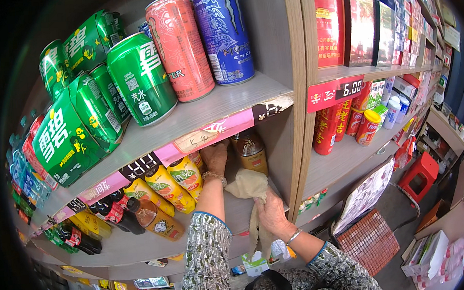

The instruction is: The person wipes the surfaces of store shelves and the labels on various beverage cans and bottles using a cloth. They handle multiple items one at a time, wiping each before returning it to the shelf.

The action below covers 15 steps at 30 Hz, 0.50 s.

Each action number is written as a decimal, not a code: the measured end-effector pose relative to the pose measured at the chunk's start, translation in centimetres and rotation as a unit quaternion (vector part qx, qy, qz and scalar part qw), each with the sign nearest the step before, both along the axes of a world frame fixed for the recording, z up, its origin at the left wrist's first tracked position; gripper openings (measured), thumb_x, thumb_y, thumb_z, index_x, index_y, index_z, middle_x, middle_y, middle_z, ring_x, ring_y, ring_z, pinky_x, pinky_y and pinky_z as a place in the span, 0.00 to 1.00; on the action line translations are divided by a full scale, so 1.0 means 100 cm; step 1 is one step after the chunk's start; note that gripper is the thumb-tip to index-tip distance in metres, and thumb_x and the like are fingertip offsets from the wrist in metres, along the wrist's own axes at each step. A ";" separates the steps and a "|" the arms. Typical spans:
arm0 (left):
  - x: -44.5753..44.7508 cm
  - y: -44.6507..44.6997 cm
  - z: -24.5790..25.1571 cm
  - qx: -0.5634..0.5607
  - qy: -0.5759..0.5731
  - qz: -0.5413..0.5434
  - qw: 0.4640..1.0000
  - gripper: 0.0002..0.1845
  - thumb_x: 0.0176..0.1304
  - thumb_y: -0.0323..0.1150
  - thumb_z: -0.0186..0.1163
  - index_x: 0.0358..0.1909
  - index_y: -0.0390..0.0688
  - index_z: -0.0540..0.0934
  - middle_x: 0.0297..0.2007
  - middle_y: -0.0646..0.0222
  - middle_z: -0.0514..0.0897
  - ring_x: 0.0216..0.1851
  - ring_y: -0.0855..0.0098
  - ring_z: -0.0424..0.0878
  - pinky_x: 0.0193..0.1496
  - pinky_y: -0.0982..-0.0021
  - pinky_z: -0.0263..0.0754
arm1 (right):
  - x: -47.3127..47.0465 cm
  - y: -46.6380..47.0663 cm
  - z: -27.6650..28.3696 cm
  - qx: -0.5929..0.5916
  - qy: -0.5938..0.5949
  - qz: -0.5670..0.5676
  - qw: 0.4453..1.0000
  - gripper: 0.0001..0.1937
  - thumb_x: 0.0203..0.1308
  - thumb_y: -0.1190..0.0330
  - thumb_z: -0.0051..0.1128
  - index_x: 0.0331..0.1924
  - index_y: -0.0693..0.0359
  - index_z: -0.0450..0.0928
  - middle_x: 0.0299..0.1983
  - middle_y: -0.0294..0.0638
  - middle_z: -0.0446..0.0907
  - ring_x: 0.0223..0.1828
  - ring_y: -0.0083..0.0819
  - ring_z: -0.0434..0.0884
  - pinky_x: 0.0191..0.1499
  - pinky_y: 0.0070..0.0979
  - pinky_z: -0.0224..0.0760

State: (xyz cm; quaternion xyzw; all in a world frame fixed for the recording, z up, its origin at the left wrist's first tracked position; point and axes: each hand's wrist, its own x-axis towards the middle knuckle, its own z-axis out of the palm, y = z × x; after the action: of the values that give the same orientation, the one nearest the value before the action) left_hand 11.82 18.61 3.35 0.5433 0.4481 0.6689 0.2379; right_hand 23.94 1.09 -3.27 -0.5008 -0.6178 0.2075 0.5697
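My left hand [216,157] reaches into the shelf under the pink price strip [204,136]; its fingertips are in shadow, beside yellow-labelled drink bottles [184,175]. What it touches is hidden. In my right hand [273,211] is a beige cloth [252,185], which hangs down below the fingers and rests its upper part near a brown drink bottle [252,153] at the compartment's right side. Another brown bottle [157,220] stands nearer the shelf's front, left of my left forearm, with dark cola bottles [119,214] beside it.
Above are green soda cans [142,80], a pink energy drink can [179,49] and a blue one [224,35]. A wooden upright [300,82] divides this compartment from shelves with red cans [324,132] and boxes. A chair [367,240] and a red stool [418,176] stand to the right.
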 end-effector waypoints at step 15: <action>0.008 -0.040 -0.002 -0.012 0.186 0.189 0.964 0.37 0.51 0.33 0.71 0.61 0.31 0.66 0.50 0.38 0.79 0.53 0.39 0.76 0.56 0.51 0.71 | -0.003 0.003 -0.003 0.009 -0.057 -0.030 0.998 0.13 0.56 0.78 0.59 0.43 0.73 0.70 0.42 0.65 0.75 0.45 0.65 0.76 0.46 0.50 0.73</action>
State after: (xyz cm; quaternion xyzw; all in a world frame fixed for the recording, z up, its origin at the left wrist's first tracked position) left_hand 12.66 14.62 3.17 0.5608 0.5866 0.5837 0.0262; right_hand 23.60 1.40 -3.59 -0.5247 -0.6362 0.1555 0.5439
